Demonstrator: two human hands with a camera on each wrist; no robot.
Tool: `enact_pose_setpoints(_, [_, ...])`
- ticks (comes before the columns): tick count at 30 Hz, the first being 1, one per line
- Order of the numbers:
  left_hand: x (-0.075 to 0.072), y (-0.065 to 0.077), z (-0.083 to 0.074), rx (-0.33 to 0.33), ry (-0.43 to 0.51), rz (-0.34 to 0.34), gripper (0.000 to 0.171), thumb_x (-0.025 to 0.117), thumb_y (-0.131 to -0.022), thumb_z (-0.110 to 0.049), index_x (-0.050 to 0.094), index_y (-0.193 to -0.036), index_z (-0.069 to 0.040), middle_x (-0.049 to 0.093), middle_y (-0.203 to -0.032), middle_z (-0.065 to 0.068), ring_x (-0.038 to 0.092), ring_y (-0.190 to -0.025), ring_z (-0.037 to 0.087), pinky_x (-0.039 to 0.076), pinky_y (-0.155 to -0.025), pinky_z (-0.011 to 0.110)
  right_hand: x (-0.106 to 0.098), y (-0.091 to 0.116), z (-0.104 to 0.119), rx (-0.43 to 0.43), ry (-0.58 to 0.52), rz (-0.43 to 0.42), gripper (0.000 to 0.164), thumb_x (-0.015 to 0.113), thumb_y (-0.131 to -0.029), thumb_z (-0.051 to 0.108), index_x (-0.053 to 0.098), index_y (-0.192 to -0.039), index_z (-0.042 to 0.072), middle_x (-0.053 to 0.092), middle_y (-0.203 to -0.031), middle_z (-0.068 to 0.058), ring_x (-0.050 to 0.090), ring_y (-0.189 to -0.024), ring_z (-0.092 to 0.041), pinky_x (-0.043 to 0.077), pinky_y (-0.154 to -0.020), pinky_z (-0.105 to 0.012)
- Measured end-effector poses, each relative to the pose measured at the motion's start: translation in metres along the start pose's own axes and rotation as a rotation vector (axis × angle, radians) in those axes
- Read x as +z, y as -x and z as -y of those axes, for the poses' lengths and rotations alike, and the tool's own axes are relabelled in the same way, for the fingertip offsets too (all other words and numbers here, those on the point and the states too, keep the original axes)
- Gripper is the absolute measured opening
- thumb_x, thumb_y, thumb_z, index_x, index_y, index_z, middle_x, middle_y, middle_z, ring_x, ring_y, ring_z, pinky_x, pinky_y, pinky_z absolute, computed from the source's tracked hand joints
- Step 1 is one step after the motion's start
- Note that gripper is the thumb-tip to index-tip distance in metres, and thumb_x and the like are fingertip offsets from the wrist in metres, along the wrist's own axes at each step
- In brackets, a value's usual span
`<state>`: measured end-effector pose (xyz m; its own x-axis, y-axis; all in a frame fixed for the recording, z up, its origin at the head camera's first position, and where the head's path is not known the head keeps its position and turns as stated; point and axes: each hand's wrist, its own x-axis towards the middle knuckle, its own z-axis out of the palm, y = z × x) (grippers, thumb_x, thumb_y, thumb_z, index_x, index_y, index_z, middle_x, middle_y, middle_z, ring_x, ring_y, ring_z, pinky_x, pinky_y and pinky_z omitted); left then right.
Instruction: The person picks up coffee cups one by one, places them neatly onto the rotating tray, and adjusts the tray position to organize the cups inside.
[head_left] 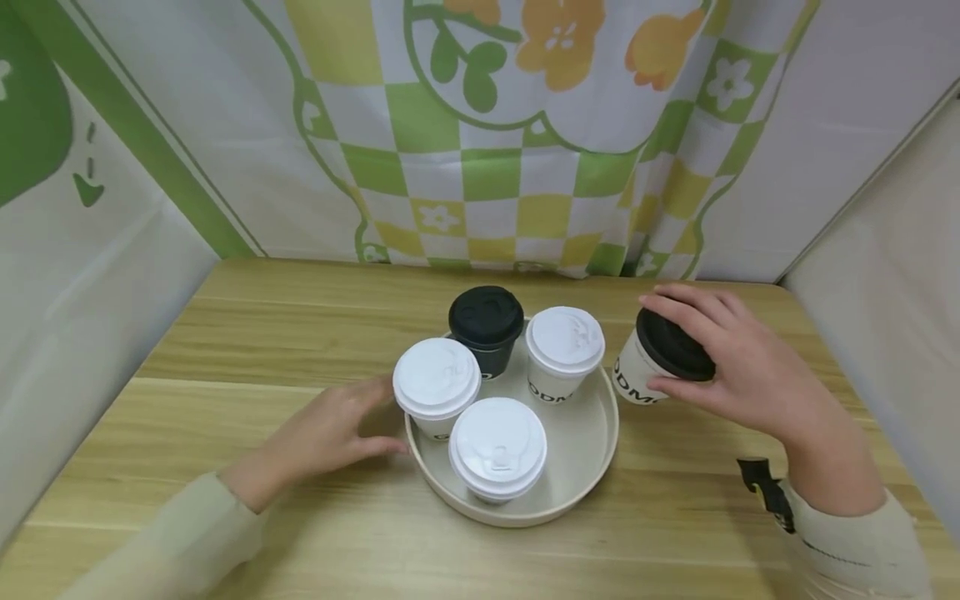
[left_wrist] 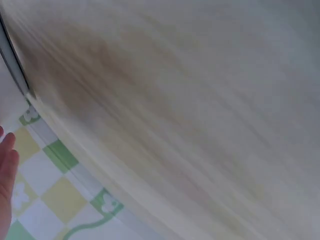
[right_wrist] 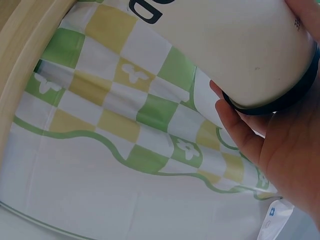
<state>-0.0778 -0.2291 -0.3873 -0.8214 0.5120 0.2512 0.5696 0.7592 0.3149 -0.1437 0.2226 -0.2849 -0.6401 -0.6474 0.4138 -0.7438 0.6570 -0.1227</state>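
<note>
My right hand [head_left: 735,358] grips a white paper coffee cup [head_left: 637,375] by its black lid, right of the round tray [head_left: 517,518]; the cup leans a little. In the right wrist view the fingers curve around the cup's [right_wrist: 240,55] lid end. On the tray's left side rests my left hand [head_left: 330,433], fingers extended beside a white-lidded cup [head_left: 437,379], thumb tip right at the rim. Its fingertips are partly hidden behind that cup. Also on the tray stand a black cup [head_left: 487,321] and two more white-lidded cups, one behind [head_left: 564,342] and one in front [head_left: 498,450].
The tray stands on a wooden table [head_left: 300,325]. A checked green and yellow curtain [head_left: 525,175] hangs along the table's back edge, with pale fabric walls at left [head_left: 97,275] and right [head_left: 892,250]. A black strap [head_left: 765,492] sits by the right sleeve.
</note>
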Motion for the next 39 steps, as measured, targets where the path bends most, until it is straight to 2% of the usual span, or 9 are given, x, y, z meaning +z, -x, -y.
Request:
enact_pose_setpoints(2, [-0.004, 0.006, 0.001, 0.067, -0.041, -0.034, 0.071, 0.080, -0.078, -0.045, 0.060, -0.132, -0.004, 0.065, -0.132, 0.014, 0.065, -0.119, 0.030, 0.057, -0.099, 0.045, 0.000, 0.000, 0.000, 0.000, -0.003, 0.000, 0.091, 0.092, -0.066, 0.025, 0.048, -0.146, 0.021, 0.051, -0.145, -0.009, 0.048, -0.124, -0.035, 0.051, -0.089, -0.051])
enact_pose_setpoints(5, [-0.008, 0.016, 0.000, 0.225, -0.105, -0.123, 0.058, 0.070, -0.088, -0.049, 0.065, -0.125, -0.004, 0.067, -0.129, 0.015, 0.067, -0.116, 0.029, 0.059, -0.094, 0.043, -0.001, 0.001, -0.001, 0.000, -0.005, -0.002, 0.092, 0.092, -0.066, 0.024, 0.048, -0.146, 0.022, 0.052, -0.144, -0.010, 0.049, -0.123, -0.035, 0.051, -0.088, -0.050])
enact_pose_setpoints(8, [-0.008, 0.022, -0.005, 0.377, -0.127, -0.203, 0.050, 0.057, -0.097, -0.048, 0.069, -0.119, -0.004, 0.071, -0.122, 0.012, 0.070, -0.110, 0.025, 0.060, -0.090, 0.036, -0.001, 0.001, -0.001, -0.005, -0.004, -0.003, 0.091, 0.092, -0.066, 0.023, 0.049, -0.146, 0.020, 0.052, -0.143, -0.012, 0.049, -0.123, -0.036, 0.051, -0.088, -0.051])
enact_pose_setpoints(10, [-0.007, 0.024, -0.010, 0.428, -0.134, -0.227, 0.048, 0.054, -0.100, -0.046, 0.070, -0.118, -0.005, 0.071, -0.121, 0.012, 0.070, -0.109, 0.024, 0.060, -0.091, 0.034, -0.001, 0.001, -0.001, -0.009, -0.001, -0.002, 0.091, 0.092, -0.066, 0.024, 0.049, -0.146, 0.020, 0.052, -0.143, -0.012, 0.049, -0.123, -0.036, 0.051, -0.088, -0.051])
enact_pose_setpoints(13, [-0.004, 0.024, -0.017, 0.451, -0.134, -0.231, 0.043, 0.059, -0.098, -0.042, 0.070, -0.119, -0.005, 0.072, -0.120, 0.010, 0.070, -0.109, 0.023, 0.059, -0.093, 0.033, 0.000, 0.000, -0.001, -0.016, -0.003, -0.004, 0.090, 0.091, -0.066, 0.025, 0.049, -0.146, 0.020, 0.052, -0.143, -0.011, 0.049, -0.124, -0.036, 0.050, -0.090, -0.051])
enact_pose_setpoints(15, [-0.002, 0.022, -0.019, 0.443, -0.137, -0.225, 0.043, 0.062, -0.097, -0.042, 0.070, -0.118, -0.006, 0.072, -0.120, 0.009, 0.069, -0.110, 0.022, 0.059, -0.093, 0.033, 0.000, 0.000, -0.001, -0.017, -0.004, -0.006, 0.090, 0.091, -0.067, 0.026, 0.049, -0.146, 0.020, 0.052, -0.143, -0.011, 0.049, -0.124, -0.036, 0.050, -0.090, -0.050])
enact_pose_setpoints(21, [0.004, 0.014, -0.021, 0.441, -0.136, -0.275, 0.040, 0.066, -0.094, -0.041, 0.073, -0.110, -0.005, 0.074, -0.112, 0.009, 0.071, -0.104, 0.023, 0.061, -0.088, 0.034, 0.000, 0.001, 0.000, -0.011, -0.005, -0.001, 0.090, 0.092, -0.066, 0.025, 0.049, -0.146, 0.020, 0.052, -0.143, -0.011, 0.049, -0.123, -0.036, 0.050, -0.088, -0.050])
enact_pose_setpoints(33, [0.007, 0.003, -0.004, 0.429, -0.116, -0.284, 0.039, 0.066, -0.094, -0.041, 0.075, -0.105, -0.005, 0.075, -0.110, 0.009, 0.073, -0.099, 0.021, 0.062, -0.084, 0.029, -0.003, 0.001, 0.000, -0.020, -0.002, 0.003, 0.091, 0.092, -0.066, 0.024, 0.049, -0.146, 0.019, 0.051, -0.144, -0.011, 0.048, -0.124, -0.036, 0.051, -0.089, -0.051])
enact_pose_setpoints(39, [0.004, -0.004, 0.007, 0.438, -0.089, -0.263, 0.038, 0.076, -0.085, -0.036, 0.074, -0.106, -0.005, 0.074, -0.113, 0.011, 0.073, -0.100, 0.023, 0.062, -0.084, 0.030, -0.007, 0.002, 0.003, -0.046, 0.007, 0.008, 0.087, 0.090, -0.070, 0.030, 0.049, -0.146, 0.018, 0.051, -0.144, -0.011, 0.049, -0.124, -0.035, 0.050, -0.088, -0.049])
